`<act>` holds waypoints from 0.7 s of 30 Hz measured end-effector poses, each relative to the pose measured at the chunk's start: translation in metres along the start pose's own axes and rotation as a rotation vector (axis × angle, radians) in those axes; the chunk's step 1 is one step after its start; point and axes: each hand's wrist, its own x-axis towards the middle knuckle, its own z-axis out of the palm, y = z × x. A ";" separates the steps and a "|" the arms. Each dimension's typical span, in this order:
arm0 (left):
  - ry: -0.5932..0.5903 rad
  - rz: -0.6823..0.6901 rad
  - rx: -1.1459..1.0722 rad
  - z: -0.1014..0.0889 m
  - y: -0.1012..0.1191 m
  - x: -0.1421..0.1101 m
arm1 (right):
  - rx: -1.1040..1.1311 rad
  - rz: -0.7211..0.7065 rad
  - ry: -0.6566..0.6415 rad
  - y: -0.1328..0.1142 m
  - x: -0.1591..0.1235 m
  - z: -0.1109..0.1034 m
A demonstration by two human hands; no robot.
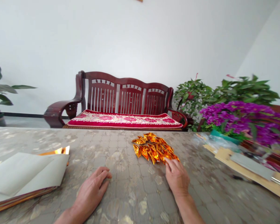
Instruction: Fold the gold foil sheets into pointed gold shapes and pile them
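Note:
A pile of several folded gold-foil paper pieces (154, 148) lies on the patterned table (126, 193). My right hand (176, 178) rests just below the pile, its fingertips touching the nearest gold pieces; the fingers are bent together and hold nothing I can see. My left hand (91, 190) lies palm down on the table, fingers loosely curled, apart from the pile and holding nothing. To the left lies a stack of paper sheets (23, 175), white side up, with a gold edge (58, 151) showing behind.
A dark red wooden bench (121, 99) with a red cushion stands behind the table. Purple flowers (242, 119) and green plants (193, 93) are at the right. Cardboard, a clear bag and a flat grey tool (252, 165) lie on the table's right side.

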 end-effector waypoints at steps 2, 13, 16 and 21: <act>-0.013 0.009 -0.004 -0.001 0.001 0.001 | -0.023 0.007 -0.012 0.000 0.000 0.000; 0.000 0.015 -0.022 -0.001 0.002 0.000 | -0.078 0.026 -0.083 0.003 -0.003 0.007; 0.003 0.016 -0.020 -0.002 0.003 0.000 | -0.069 0.024 -0.080 0.003 -0.002 0.007; -0.016 0.023 -0.002 -0.002 0.002 0.001 | -0.043 0.032 -0.084 0.002 -0.002 0.010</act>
